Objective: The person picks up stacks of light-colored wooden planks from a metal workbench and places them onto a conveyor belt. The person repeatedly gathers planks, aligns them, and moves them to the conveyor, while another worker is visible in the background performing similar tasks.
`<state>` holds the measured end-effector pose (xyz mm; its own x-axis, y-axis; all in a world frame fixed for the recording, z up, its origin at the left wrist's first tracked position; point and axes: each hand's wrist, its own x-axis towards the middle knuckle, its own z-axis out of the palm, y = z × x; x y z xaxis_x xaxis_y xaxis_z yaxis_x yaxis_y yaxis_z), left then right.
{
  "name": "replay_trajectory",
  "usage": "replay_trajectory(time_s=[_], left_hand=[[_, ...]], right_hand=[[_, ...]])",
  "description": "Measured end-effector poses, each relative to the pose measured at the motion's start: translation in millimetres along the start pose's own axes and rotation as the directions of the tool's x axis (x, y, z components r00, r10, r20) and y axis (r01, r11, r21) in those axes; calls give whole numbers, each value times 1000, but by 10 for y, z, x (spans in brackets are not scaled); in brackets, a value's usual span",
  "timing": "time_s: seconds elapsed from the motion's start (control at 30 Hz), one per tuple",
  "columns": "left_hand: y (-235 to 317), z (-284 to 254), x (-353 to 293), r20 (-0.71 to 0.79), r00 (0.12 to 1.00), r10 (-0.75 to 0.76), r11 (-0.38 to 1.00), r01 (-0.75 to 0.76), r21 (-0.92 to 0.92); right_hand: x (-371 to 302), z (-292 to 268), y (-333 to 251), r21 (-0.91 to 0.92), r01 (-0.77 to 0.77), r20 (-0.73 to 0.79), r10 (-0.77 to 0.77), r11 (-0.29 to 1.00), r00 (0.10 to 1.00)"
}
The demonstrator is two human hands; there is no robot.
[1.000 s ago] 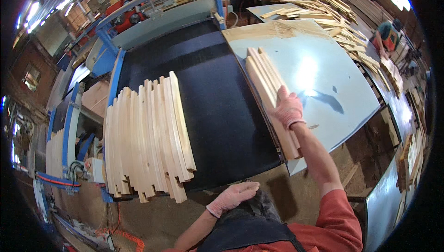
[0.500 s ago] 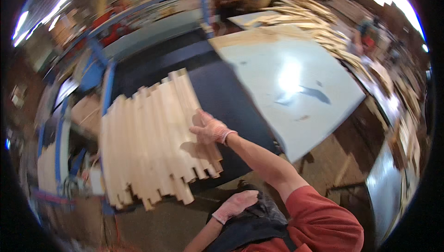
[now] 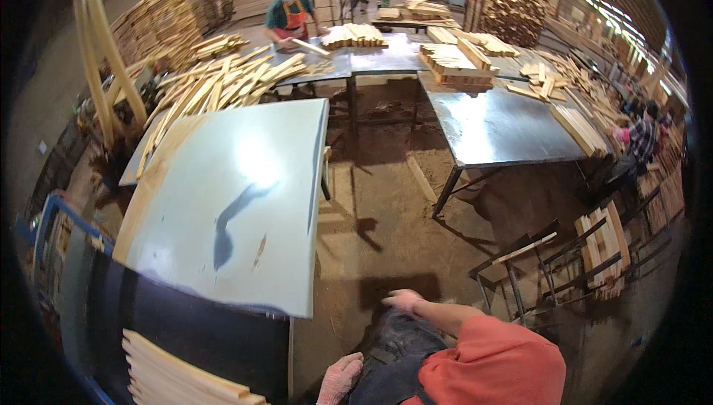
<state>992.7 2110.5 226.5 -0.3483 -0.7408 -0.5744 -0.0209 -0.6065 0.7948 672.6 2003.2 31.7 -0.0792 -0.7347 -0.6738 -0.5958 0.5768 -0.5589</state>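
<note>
Workshop floor (image 3: 386, 204) ahead, strips (image 3: 178, 371) on the belt (image 3: 238, 331) at lower left

Your left hand (image 3: 342, 377) and right hand (image 3: 403, 301) rest by your apron (image 3: 394, 349), apart from the strips, nothing visible in either. Keep both arms clear of the counter (image 3: 178, 204) corner, and steady the strips evenly from their sides. The lower edge cuts off the strips; your right hand is blurred, and whether either hand's fingers are spread or pressed together, you cannot tell.

I've got hard glare on the pale surface (image 3: 238, 182), bright roof strips (image 3: 610, 11) upper right, dim floor (image 3: 386, 245), bent edges, black rim.
</note>
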Motion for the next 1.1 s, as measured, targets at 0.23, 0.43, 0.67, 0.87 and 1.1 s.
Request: replay_trajectory(time_s=[0.23,0.43,0.67,0.87,1.1], left_hand=[[727,527,1712,143,974,-176,977,155,146],[1364,1520,3628,177,959,-219,818,81,570],[2293,2601,4926,360,896,-259,687,-91,721],[2387,2360,6304,359,916,-180,725,-123,677],[3916,2523,7919,124,960,-251,693,89,715]], right_hand=[[390,-815,3342,-496,-43,161,140,867,977],[808,-1927,2913,84,-317,134,305,945,943],[2019,-3025,2554,242,-157,13,159,957,987],[3090,-3563,2551,413,101,11,-117,905,993],[3527,-5154,1758,274,-680,320,603,680,731]])
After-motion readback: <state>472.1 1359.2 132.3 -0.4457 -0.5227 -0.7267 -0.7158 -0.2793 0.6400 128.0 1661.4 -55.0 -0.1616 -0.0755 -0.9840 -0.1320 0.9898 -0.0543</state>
